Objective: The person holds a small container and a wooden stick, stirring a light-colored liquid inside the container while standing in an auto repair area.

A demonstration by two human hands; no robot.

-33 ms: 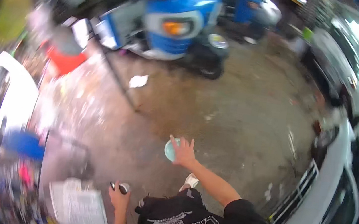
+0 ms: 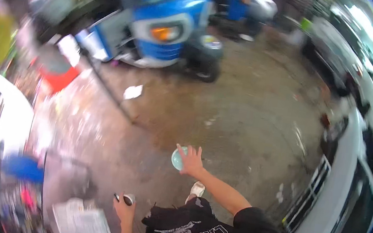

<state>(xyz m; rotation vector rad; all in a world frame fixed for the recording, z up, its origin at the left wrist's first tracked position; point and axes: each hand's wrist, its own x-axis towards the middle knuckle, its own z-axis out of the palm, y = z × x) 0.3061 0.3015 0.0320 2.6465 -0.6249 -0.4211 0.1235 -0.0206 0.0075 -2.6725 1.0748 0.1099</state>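
Note:
My right hand (image 2: pixel 192 163) reaches out over the floor, fingers spread in front of a pale green round dish-like piece (image 2: pixel 176 159). It seems to grip the piece from its right side, with the thumb hidden behind or below. Lower down on the left, my left hand (image 2: pixel 124 207) is wrapped round a small round object (image 2: pixel 129 199) with a dark top and pale rim. A short dark stick-like piece (image 2: pixel 116 197) pokes out by the same hand's fingers; its kind is not clear. A white shoe (image 2: pixel 197 188) shows below my right forearm.
A blue and white three-wheeled vehicle (image 2: pixel 158 43) stands ahead. A thin dark pole (image 2: pixel 110 88) slants to the floor near a white sheet (image 2: pixel 133 92). On the left are a white car door (image 2: pixel 19 114) and pale papers (image 2: pixel 84 225); on the right, a white vehicle body (image 2: pixel 334 181).
The view has turned slightly, so the vehicle and pole sit further left and a little lower. Both hands keep nearly the same pose, with the same things in them.

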